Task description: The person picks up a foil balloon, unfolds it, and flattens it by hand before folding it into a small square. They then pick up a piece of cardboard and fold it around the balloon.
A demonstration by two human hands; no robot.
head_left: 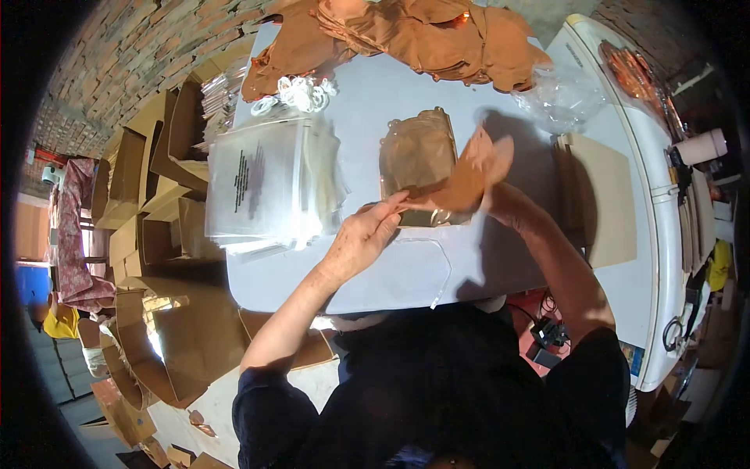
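A flat, folded copper-brown foil piece [419, 148] with a shiny surface lies in the middle of the table. Over its lower edge, my left hand [367, 233] pinches the edge of a brighter orange-brown foil piece [469, 176]. That piece is raised and bent at its right end. My right hand [506, 205] grips this end from the right, in shadow, with its fingers partly hidden by the foil. A thin white string [447, 270] curves across the table just below the hands.
Clear plastic bags [262, 180] are stacked left of the foil, with coiled white cords [303, 94] behind. More copper foil pieces [445, 43] pile along the far edge. Crumpled clear plastic [566, 98] and a cardboard sheet [601, 199] are right; cardboard boxes [187, 336] stand left.
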